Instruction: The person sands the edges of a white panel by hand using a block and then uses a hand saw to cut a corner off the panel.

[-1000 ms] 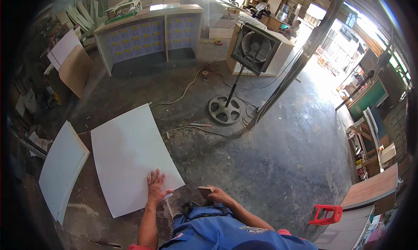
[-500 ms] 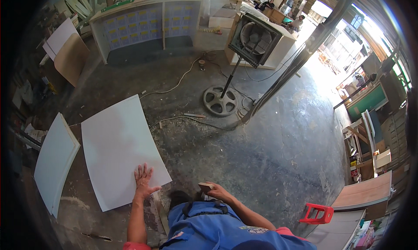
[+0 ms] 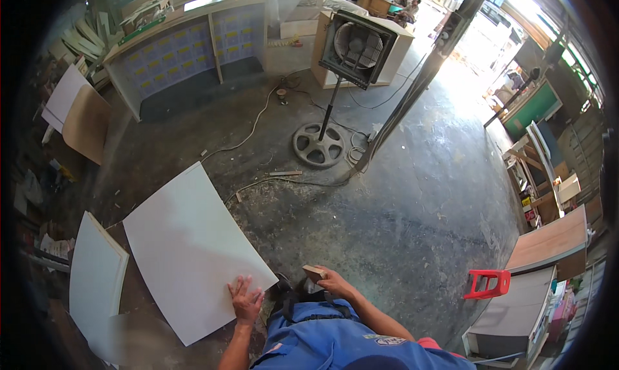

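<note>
A large white rectangular panel (image 3: 187, 234) lies to my left. My left hand (image 3: 245, 299) rests flat on its near right corner, fingers spread. In front of my body, my right hand (image 3: 334, 283) is closed around a small flat wooden block (image 3: 314, 272); the underside of the block is hidden. The panel's right edge passes close to my shoe, and the block is held apart from it. Further left stands a stack of white boards (image 3: 97, 280).
A fan (image 3: 358, 46) on a stand with a round wheel-like base (image 3: 318, 145) stands ahead, beside a post (image 3: 412, 89). Cables (image 3: 261, 115) cross the floor. An open cabinet carcass (image 3: 187, 51) is at the far left. A red plastic stool (image 3: 487, 283) sits at the right.
The view has shifted, so the panel and boards sit lower in the picture. My left hand still lies on the panel's near corner, and my right hand still holds the wooden block.
</note>
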The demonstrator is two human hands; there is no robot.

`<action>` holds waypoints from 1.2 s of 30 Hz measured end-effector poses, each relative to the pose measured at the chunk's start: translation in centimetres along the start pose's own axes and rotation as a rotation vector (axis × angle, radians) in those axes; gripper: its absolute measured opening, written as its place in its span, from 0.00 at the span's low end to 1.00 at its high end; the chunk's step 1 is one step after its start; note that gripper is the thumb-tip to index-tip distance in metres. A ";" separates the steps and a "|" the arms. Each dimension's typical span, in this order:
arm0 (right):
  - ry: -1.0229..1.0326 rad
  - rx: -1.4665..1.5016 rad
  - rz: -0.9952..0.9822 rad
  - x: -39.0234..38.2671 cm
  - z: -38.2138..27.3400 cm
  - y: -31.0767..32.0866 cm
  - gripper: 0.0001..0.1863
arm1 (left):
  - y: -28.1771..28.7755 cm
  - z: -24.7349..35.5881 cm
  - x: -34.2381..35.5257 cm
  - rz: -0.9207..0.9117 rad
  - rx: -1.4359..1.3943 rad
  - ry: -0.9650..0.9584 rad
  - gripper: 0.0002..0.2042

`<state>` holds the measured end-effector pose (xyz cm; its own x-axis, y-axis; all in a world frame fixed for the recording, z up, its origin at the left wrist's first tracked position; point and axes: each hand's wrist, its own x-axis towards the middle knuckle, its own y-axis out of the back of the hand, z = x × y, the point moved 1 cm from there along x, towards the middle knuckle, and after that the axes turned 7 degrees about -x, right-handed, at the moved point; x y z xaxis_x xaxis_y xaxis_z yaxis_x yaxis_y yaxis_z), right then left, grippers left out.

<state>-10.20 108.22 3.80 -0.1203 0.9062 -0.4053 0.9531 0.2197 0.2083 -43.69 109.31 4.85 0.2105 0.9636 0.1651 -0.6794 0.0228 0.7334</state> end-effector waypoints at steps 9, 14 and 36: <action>-0.072 0.003 -0.069 -1.0 0.6 -1.7 0.31 | -0.2 1.2 -0.5 0.109 -0.035 -0.031 0.04; -0.097 0.095 -0.133 -0.8 1.1 -1.9 0.30 | -0.3 1.6 0.2 0.122 -0.052 -0.065 0.04; -0.009 0.113 -0.164 -2.4 1.0 -2.7 0.30 | -0.1 0.1 -2.0 -0.021 0.085 -0.198 0.16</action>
<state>-12.23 105.05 3.34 -0.2744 0.8582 -0.4338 0.9462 0.3214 0.0375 -44.00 107.36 4.48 0.3639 0.8916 0.2694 -0.6132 0.0116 0.7898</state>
